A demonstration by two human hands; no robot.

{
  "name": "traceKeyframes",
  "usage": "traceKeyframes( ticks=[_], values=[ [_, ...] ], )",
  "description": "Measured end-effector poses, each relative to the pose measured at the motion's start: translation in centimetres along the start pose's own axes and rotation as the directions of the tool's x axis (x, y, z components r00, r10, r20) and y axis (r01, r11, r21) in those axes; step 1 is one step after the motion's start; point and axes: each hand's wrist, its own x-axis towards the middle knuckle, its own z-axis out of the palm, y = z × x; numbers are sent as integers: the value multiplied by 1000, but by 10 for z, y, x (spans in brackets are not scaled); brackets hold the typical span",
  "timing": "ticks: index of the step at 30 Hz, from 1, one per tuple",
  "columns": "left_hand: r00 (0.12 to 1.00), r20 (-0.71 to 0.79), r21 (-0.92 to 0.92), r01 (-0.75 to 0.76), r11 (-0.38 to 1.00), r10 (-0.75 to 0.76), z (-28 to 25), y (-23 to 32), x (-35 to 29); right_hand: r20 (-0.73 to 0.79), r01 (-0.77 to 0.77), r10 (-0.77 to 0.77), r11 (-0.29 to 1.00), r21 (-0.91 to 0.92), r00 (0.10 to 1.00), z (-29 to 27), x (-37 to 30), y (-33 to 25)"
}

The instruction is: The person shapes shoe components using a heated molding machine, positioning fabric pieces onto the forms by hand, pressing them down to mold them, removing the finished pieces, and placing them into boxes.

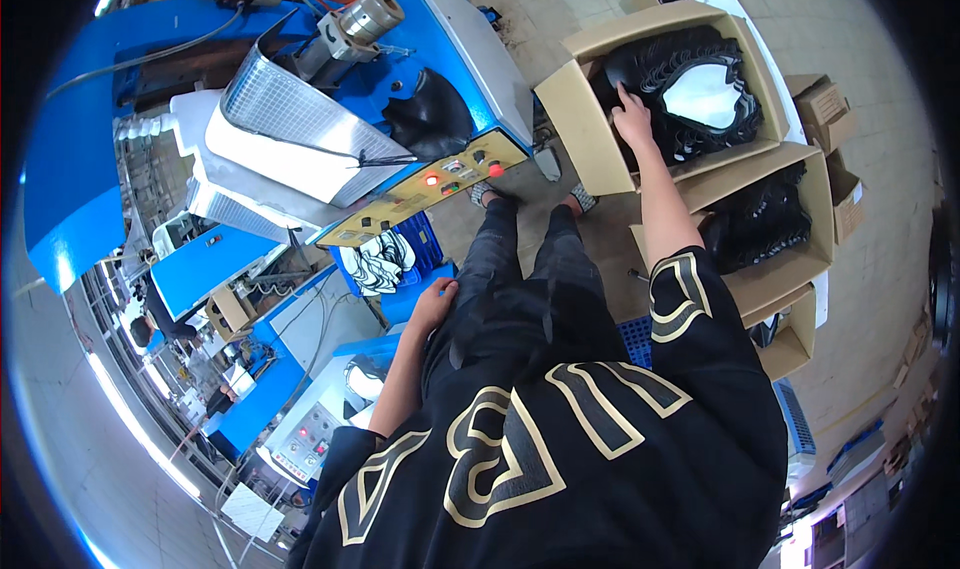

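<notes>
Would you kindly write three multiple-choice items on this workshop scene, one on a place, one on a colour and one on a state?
1. Where is the right hand?
A. On the yellow control panel
B. In the nearest cardboard box
C. On the floor

2. What colour is the machine body?
A. Blue
B. Green
C. White

3. How is the nearest cardboard box?
A. Taped shut
B. Flattened
C. Open, with black parts inside

Answers: 1 B, the fingers rest on the black parts in that box. 2 A, its panels are blue. 3 C, its flaps stand open around the black parts.
</notes>
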Motion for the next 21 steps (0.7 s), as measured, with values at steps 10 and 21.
traceKeyframes(
  ticks=[10,21],
  values=[
    [999,-50,-174,-20,985,11,-4,-41,22,-296,285,-190,902,323,936,-8,-89,-166],
    [883,-447,-570,-156,807,-145,45,-127,34,365,5,-241,840,542,899,102,-91,-246]
  ],
)
